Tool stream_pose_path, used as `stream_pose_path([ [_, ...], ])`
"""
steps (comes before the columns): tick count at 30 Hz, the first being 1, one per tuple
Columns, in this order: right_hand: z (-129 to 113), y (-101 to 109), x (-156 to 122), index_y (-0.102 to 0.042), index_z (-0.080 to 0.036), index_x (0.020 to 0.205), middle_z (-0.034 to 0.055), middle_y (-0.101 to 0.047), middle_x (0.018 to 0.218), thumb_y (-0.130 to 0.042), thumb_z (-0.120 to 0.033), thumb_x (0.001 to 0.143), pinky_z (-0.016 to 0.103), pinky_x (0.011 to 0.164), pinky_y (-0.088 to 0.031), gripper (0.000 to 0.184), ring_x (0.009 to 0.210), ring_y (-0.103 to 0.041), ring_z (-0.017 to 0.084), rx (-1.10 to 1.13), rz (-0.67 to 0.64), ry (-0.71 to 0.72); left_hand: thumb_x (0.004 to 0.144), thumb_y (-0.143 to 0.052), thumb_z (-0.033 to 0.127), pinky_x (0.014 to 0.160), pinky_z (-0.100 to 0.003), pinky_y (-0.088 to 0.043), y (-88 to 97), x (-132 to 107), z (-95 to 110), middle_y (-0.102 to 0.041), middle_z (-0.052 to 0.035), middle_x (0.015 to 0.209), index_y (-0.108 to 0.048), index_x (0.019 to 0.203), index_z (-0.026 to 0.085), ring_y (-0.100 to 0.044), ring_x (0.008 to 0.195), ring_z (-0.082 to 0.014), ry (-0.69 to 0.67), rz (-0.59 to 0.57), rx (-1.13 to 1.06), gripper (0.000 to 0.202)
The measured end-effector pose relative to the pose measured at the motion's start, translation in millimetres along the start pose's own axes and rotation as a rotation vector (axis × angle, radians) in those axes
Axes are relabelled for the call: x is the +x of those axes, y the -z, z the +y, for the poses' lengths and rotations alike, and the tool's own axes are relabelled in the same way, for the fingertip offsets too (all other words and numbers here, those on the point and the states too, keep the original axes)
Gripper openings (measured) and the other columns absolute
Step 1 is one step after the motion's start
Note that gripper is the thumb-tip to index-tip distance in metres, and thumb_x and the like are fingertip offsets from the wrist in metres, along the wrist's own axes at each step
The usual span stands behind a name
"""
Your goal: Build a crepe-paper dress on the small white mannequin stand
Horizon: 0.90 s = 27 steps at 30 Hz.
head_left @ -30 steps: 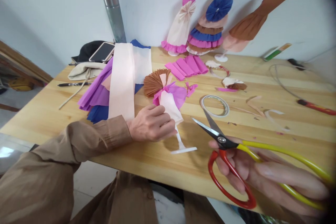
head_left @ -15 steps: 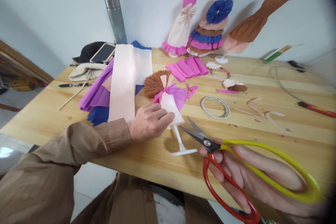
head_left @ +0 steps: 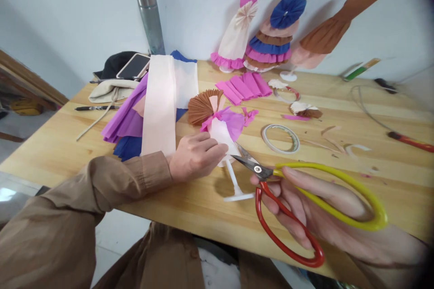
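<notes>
My left hand is closed around a small paper-dressed figure lying on the wooden table. The figure has a white skirt, purple and pink paper, a brown fan and a white stand. My right hand grips large scissors with one red and one yellow handle loop. Their open blades point left and reach the hem of the white skirt, just right of my left fingers.
Strips of pale pink, purple and blue crepe paper lie left of the figure. A tape ring, pink pleated paper and scraps lie beyond. Three dressed mannequins and a steel flask stand at the wall. A phone rests on a bag.
My right hand has carried the scissors left and up, from clear of the figure to the skirt's edge. My left hand has kept its hold on the figure.
</notes>
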State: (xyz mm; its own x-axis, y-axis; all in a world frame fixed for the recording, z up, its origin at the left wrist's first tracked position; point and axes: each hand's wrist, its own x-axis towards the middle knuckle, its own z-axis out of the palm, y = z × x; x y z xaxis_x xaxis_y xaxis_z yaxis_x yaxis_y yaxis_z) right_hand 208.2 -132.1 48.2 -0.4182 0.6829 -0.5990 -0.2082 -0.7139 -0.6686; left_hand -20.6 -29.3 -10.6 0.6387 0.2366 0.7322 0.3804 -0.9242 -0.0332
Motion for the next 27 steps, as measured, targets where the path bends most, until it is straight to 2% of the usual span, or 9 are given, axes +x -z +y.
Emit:
stream_pose_path([
  [3, 0, 4, -5, -0.067, -0.016, 0.093, 0.0049, -0.064, 0.076, -0.063, -0.059, 0.083, 0.021, 0.038, -0.045, 0.044, 0.042, -0.057, 0.010, -0.026, -0.040, -0.004, 0.095, -0.054, 0.024, 0.057, -0.025, -0.043, 2.7, 1, 1, -0.061, 0.0015, 0.062, -0.058, 0.090, 0.014, -0.053, 0.057, -0.0114, 0.016, 0.057, -0.039, 0.012],
  [6, 4, 16, -11, -0.066, -0.019, 0.103, 0.0030, -0.062, 0.071, -0.059, -0.058, 0.087, 0.022, 0.040, -0.042, 0.044, 0.040, -0.054, 0.009, -0.102, -0.073, 0.052, 0.093, -0.058, 0.033, 0.054, -0.026, -0.039, 5.8, 0, 3, -0.058, 0.0012, 0.060, -0.053, 0.077, 0.017, -0.051, 0.056, -0.0119, -0.012, 0.076, -0.050, 0.024],
  [9, 14, 31, -10, -0.063, -0.022, 0.112, -0.0003, -0.057, 0.062, -0.058, -0.060, 0.087, 0.024, 0.044, -0.041, 0.047, 0.044, -0.053, 0.012, -0.244, 0.012, 0.184, 0.092, -0.058, 0.035, 0.051, -0.028, -0.030, 6.2, -1, 4, -0.052, 0.0021, 0.054, -0.043, 0.063, 0.019, -0.045, 0.053, -0.0120, -0.077, 0.036, 0.044, 0.036],
  [12, 25, 39, -1, -0.060, -0.021, 0.097, 0.0001, -0.057, 0.062, -0.060, -0.063, 0.085, 0.025, 0.045, -0.039, 0.043, 0.047, -0.049, 0.012, -0.428, 0.126, 0.291, 0.092, -0.057, 0.034, 0.050, -0.029, -0.028, 3.4, 0, 6, -0.051, 0.0015, 0.054, -0.043, 0.062, 0.019, -0.043, 0.052, -0.0124, -0.084, -0.005, 0.136, 0.036],
  [15, 35, 33, 9, -0.058, -0.021, 0.094, -0.0002, -0.056, 0.068, -0.066, -0.058, 0.083, 0.022, 0.044, -0.038, 0.039, 0.050, -0.047, 0.010, -0.501, 0.237, 0.389, 0.090, -0.058, 0.028, 0.050, -0.029, -0.029, 0.7, 1, 9, -0.052, 0.0010, 0.055, -0.047, 0.063, 0.019, -0.046, 0.053, -0.0130, -0.062, -0.055, 0.182, 0.030],
  [19, 40, 24, 13, -0.060, -0.022, 0.097, 0.0032, -0.061, 0.079, -0.068, -0.051, 0.084, 0.024, 0.055, -0.048, 0.033, 0.065, -0.060, 0.014, -0.617, 0.273, 0.613, 0.085, -0.054, 0.014, 0.048, -0.029, -0.029, 2.0, -2, 13, -0.053, 0.0012, 0.056, -0.049, 0.065, 0.018, -0.046, 0.051, -0.0130, -0.006, -0.140, 0.175, 0.021],
  [23, 38, 32, 14, -0.061, -0.021, 0.098, 0.0052, -0.065, 0.078, -0.066, -0.051, 0.082, 0.029, 0.058, -0.053, 0.034, 0.067, -0.065, 0.020, -0.846, 0.506, 0.678, 0.085, -0.049, 0.012, 0.049, -0.028, -0.031, 5.8, -5, 17, -0.053, 0.0008, 0.056, -0.052, 0.068, 0.018, -0.048, 0.051, -0.0126, 0.088, -0.242, 0.133, 0.018],
  [25, 35, 40, 19, -0.063, -0.020, 0.103, 0.0072, -0.068, 0.081, -0.063, -0.048, 0.082, 0.033, 0.060, -0.054, 0.035, 0.067, -0.066, 0.022, -1.092, 0.659, 0.662, 0.086, -0.048, 0.013, 0.050, -0.027, -0.031, 6.7, -6, 19, -0.054, 0.0001, 0.056, -0.053, 0.069, 0.017, -0.049, 0.052, -0.0125, 0.117, -0.281, 0.109, 0.018],
  [27, 32, 47, 26, -0.063, -0.017, 0.116, 0.0123, -0.071, 0.097, -0.059, -0.042, 0.085, 0.037, 0.067, -0.054, 0.041, 0.076, -0.068, 0.026, -1.380, 0.760, 0.654, 0.087, -0.048, 0.015, 0.050, -0.026, -0.031, 6.7, -6, 20, -0.055, -0.0003, 0.057, -0.054, 0.070, 0.017, -0.050, 0.052, -0.0128, 0.118, -0.308, 0.082, 0.018],
])
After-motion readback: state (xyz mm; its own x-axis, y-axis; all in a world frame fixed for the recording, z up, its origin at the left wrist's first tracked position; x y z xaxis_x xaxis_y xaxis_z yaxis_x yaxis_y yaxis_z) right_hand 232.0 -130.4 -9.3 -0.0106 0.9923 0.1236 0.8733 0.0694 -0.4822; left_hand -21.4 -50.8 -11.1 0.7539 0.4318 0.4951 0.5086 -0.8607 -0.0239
